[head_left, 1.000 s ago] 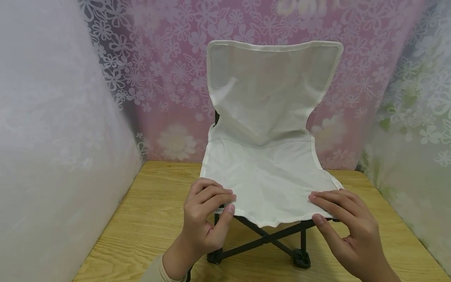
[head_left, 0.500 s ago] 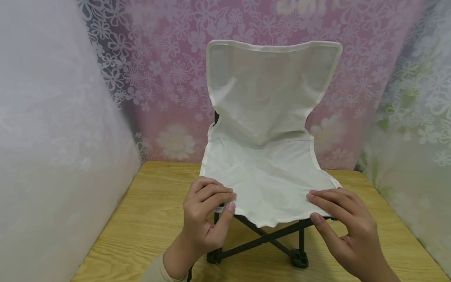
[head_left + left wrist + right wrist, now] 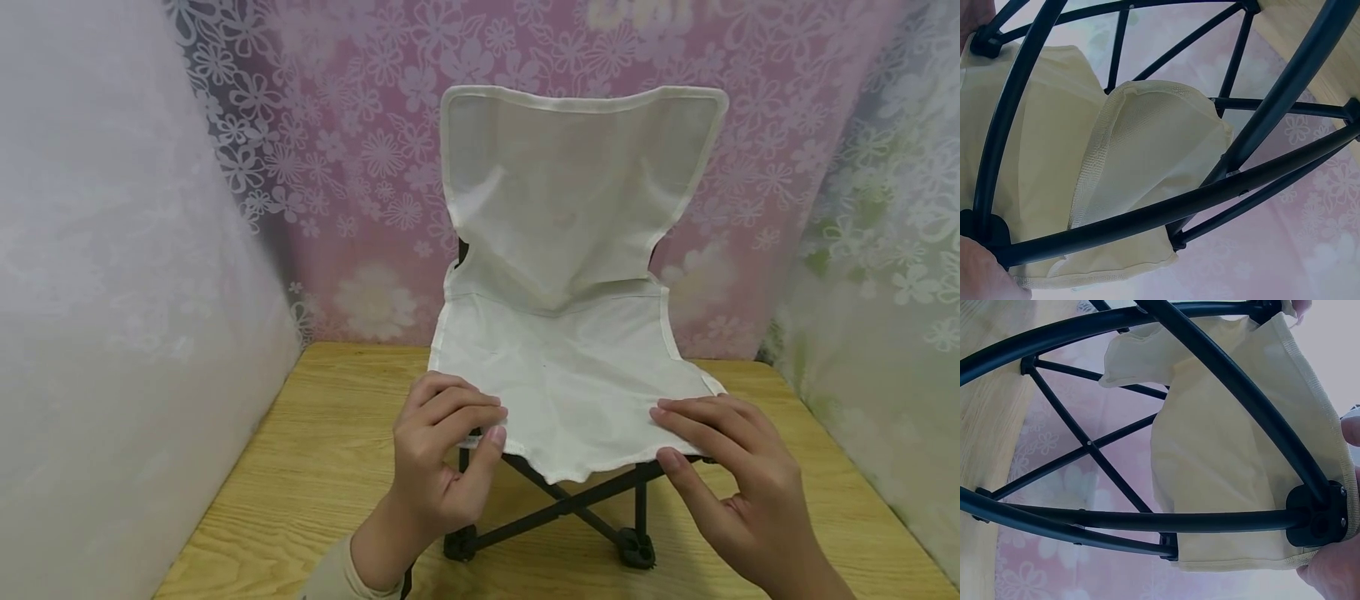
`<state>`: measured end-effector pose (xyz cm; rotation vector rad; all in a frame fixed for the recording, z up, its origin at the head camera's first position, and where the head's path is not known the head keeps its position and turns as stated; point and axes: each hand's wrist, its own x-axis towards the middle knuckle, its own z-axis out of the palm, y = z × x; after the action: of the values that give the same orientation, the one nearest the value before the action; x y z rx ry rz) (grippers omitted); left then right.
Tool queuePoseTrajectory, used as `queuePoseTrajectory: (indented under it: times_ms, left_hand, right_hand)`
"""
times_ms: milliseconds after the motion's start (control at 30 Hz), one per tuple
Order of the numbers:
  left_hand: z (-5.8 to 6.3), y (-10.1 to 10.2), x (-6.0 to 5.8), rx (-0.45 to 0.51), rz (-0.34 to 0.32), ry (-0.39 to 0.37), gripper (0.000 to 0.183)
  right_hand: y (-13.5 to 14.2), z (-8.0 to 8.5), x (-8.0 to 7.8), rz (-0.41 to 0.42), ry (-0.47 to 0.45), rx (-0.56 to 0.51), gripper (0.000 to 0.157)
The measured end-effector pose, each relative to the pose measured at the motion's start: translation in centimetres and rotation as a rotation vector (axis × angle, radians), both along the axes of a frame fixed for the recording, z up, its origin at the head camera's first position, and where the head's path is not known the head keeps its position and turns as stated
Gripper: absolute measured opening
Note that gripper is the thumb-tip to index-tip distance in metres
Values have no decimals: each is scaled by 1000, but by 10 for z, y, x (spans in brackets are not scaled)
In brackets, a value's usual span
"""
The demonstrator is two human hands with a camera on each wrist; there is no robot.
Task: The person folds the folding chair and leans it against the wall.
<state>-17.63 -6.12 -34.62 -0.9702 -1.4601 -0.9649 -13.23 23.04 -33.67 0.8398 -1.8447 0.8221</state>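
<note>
A small folding chair (image 3: 555, 367) with white fabric and a black tube frame (image 3: 567, 506) stands unfolded, its backrest (image 3: 570, 167) upright at the far side. At the seat's front left corner my left hand (image 3: 442, 458) grips the edge, fingers over the fabric and thumb at the front. My right hand (image 3: 750, 475) holds the front right corner the same way. From beneath, the right wrist view shows a black corner joint (image 3: 1316, 515) beside the right hand's fingers. In the left wrist view, crossed tubes run under the seat cloth (image 3: 1047, 156).
The chair stands on a wood-grain table (image 3: 322, 467). Behind it hangs a pink flowered curtain (image 3: 360, 167). Pale sheeting closes in the left side (image 3: 127, 292) and the right side (image 3: 877, 333).
My left hand has shifted very slightly right and my right hand very slightly left and up, both still at the seat corners. The chair stays almost where it was.
</note>
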Motion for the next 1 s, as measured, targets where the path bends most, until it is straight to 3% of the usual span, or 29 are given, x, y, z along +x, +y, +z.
queuePoseTrajectory:
  times_ms: [1000]
  left_hand:
    - [12,9,3,29,23,-10,15]
  right_hand:
    - [-6,7,0,-82,-31,21,36]
